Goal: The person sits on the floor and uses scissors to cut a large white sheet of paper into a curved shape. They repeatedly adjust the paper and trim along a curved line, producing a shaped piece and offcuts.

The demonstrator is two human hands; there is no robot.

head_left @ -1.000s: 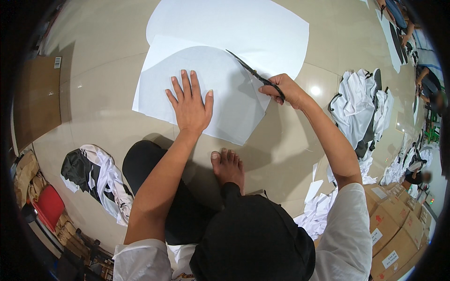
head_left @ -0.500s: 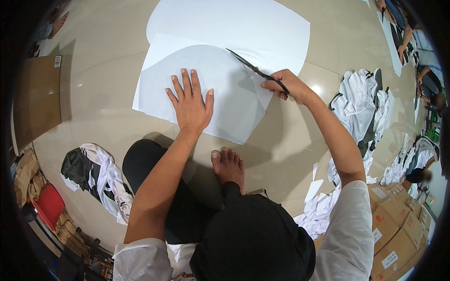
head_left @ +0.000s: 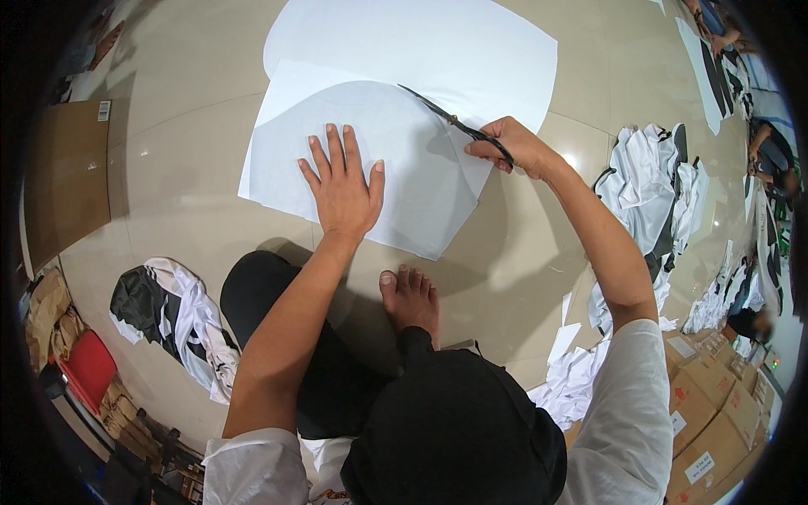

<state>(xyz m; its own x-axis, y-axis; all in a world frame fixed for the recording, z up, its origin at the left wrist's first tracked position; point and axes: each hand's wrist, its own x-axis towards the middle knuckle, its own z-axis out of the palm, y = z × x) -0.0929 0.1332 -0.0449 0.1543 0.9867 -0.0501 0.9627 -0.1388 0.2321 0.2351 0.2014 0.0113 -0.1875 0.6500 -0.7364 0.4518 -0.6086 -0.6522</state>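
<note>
Floor work, viewed through the head camera. I see the right grip [head_left: 523, 151], a bare hand, clenched around the handles of black scissors [head_left: 446, 115]. The blades point up and to the left along the right-hand slope of the curved edge of a pale sheet [head_left: 412, 189]; I cannot tell whether they stand parted. The left grip [head_left: 343, 194] is released: palm down, fingers spread, pressed on that same sheet. The sheet lies on the tiled floor [head_left: 185, 194], partly over a larger white sheet [head_left: 412, 42] that reaches the top edge of my view. A bare foot [head_left: 412, 307] rests just below it.

Containers: at lower right I note stacked cardboard boxes [head_left: 711, 404], brown, bearing white labels and red marks; contents hidden from me. At far left stands a broad brown cardboard piece [head_left: 67, 185] with a small white label; I cannot tell whether it is a whole box.

Loose cloth lies directly on the floor: a black-and-white bundle [head_left: 181, 324] left of the knee, a larger pile [head_left: 635, 181] to the right, white scraps [head_left: 568, 391] near the boxes.
</note>
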